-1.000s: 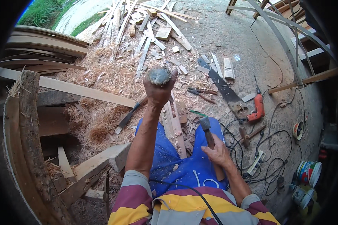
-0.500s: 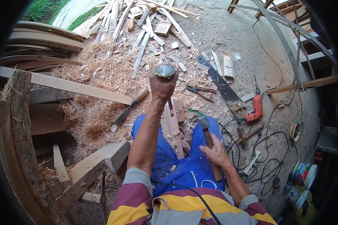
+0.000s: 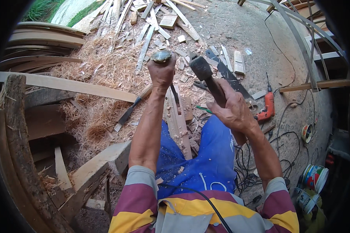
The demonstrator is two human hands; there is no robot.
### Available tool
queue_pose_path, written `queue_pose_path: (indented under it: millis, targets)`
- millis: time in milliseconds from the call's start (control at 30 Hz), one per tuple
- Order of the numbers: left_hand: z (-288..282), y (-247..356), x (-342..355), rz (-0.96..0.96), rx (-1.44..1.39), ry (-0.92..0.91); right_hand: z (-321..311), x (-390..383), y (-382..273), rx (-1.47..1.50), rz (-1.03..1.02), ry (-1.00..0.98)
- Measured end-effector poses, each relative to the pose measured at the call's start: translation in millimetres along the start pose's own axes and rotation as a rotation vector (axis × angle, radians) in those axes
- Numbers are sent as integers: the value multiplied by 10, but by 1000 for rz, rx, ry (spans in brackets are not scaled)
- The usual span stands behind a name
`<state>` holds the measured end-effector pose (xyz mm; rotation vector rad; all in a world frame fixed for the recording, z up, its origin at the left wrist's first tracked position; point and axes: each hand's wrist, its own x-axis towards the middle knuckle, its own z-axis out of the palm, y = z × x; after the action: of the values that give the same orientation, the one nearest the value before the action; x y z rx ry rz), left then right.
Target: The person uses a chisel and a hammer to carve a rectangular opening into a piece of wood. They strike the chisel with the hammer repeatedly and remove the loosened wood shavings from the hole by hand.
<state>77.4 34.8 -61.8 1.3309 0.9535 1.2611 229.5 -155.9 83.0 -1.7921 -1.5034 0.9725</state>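
My left hand (image 3: 161,75) is closed around the handle of a chisel (image 3: 160,56), whose worn butt end faces up. Its dark blade slants down behind the fist toward a slot in a pale wooden piece (image 3: 177,126) between my knees. Whether the tip touches the wood, I cannot tell. A hammer (image 3: 200,67) with a dark head and wooden handle is gripped in my right hand (image 3: 233,106), raised to the right of the chisel. Left of the workpiece, a second chisel (image 3: 130,110) lies on the shavings.
A handsaw (image 3: 229,75), partly hidden pliers (image 3: 200,85) and an orange drill (image 3: 266,106) lie on the right with tangled cords. Curly wood shavings (image 3: 89,81) spread on the left. Wood offcuts (image 3: 147,39) are scattered ahead. A heavy timber frame (image 3: 17,147) stands at far left.
My right hand has lifted the hammer up from over my right thigh toward the chisel. My left hand, still holding the chisel, has shifted slightly left and nearer.
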Motion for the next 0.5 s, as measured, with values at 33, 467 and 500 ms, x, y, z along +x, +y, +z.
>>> queue_pose_path:
  millis: [33, 467, 500]
  targets:
    - [34, -79, -33, -39, -58, -15, -97, 128, -133, -25, -33, 19]
    - [151, -437, 444, -287, 297, 68, -77, 1811, -242, -724, 0, -363]
    - [172, -491, 429, -210, 273, 67, -76, 1816, -130, -772, -80, -332]
